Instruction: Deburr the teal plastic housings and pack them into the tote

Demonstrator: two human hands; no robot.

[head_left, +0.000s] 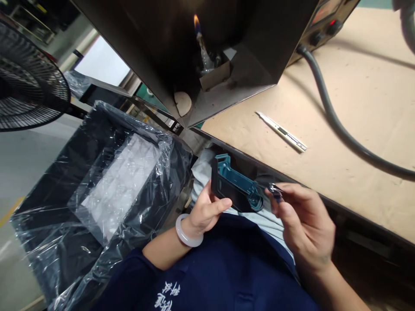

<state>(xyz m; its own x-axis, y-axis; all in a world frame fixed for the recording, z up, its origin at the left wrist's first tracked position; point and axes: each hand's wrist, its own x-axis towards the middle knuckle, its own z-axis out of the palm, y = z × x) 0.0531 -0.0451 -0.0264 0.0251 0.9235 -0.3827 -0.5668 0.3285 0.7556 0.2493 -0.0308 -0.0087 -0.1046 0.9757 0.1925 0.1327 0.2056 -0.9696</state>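
My left hand (207, 209), with a pale bangle at the wrist, is closed on a black and teal plastic housing (238, 183). The housing is tilted over my lap, its hollow teal inside turned up and toward the table. Close to its right end, my right hand (304, 224) pinches a small shiny metal tool (275, 191) between thumb and fingers. The fingers cover part of this tool, so its exact kind does not show. Whether it touches the housing I cannot tell. On the table lies a slim utility knife (282, 131), apart from both hands.
A small flame (196, 21) burns on a burner inside a dark metal hood (256, 60). A thick grey hose (330, 108) crosses the table (366, 95). At left are a plastic-lined bin (55, 185) with wrapped white material (123, 181) and a black fan (29, 82).
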